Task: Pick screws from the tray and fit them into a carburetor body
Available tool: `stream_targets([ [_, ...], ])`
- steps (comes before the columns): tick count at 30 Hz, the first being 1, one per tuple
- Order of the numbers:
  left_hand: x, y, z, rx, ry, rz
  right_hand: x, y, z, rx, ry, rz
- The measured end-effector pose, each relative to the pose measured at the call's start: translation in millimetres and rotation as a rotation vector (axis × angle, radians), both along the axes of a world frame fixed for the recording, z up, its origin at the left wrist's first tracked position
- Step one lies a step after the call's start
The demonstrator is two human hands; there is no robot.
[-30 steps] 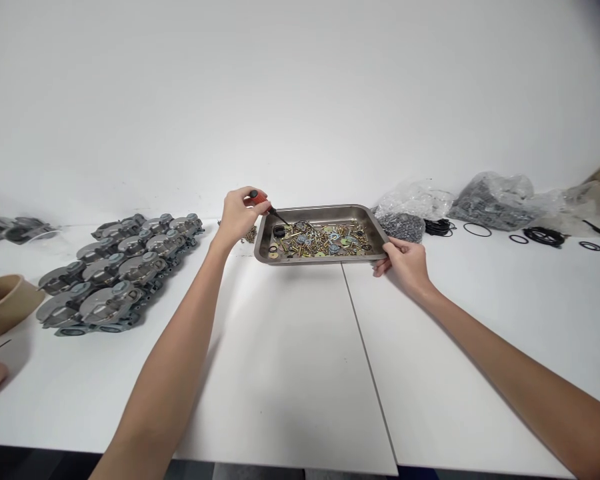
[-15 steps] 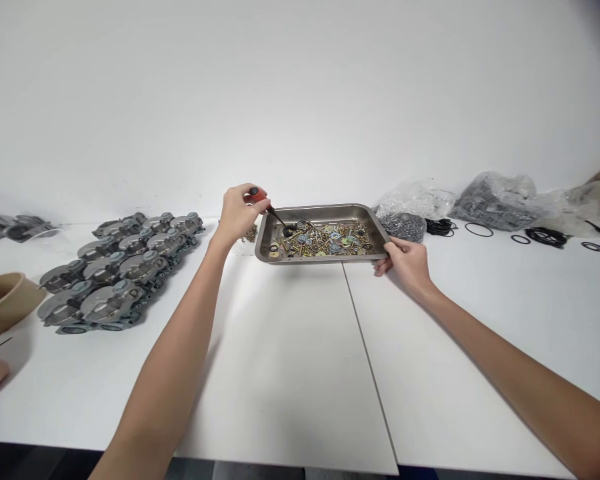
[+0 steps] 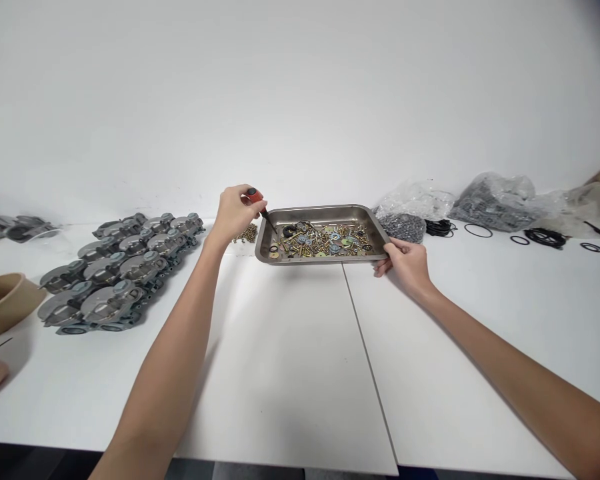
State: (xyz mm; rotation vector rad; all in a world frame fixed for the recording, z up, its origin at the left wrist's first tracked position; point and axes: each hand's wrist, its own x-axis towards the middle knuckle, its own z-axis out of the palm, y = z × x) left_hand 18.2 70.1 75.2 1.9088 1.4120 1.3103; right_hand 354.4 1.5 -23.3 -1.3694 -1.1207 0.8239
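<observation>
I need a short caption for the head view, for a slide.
Left hand holds a screwdriver in a tray of screws; right hand grips its rim.

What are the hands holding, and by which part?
The left hand holds a screwdriver by its orange handle; the right hand grips the tray at its near right corner.

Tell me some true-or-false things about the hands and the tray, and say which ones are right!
1. The left hand holds a red-handled screwdriver. True.
2. The right hand floats in the air. False: it holds the tray at its near right corner.
3. The tray has nothing in it. False: screws and small parts lie inside.
4. Grey metal parts lie left of the tray. True.
</observation>
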Motion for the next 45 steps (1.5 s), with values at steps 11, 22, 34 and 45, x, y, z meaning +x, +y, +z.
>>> stream_targets([
  [11,-41.3,-7.3,20.3,0.228,-0.114,0.271,-1.7,-2.3,1.6,0.011,0.01,-0.012],
  [22,-52.4,5.8,5.5,0.073,-0.026,0.32,-1.3,-1.6,2.7,0.001,0.001,-0.008],
  [34,-50.2,9.5,2.7,0.049,0.078,0.3,-1.8,-2.0,3.2,0.004,-0.009,-0.003],
  [45,-35.1,3.1,11.7,0.132,-0.04,0.234,-2.3,-1.5,2.6,-0.002,-0.007,-0.005],
])
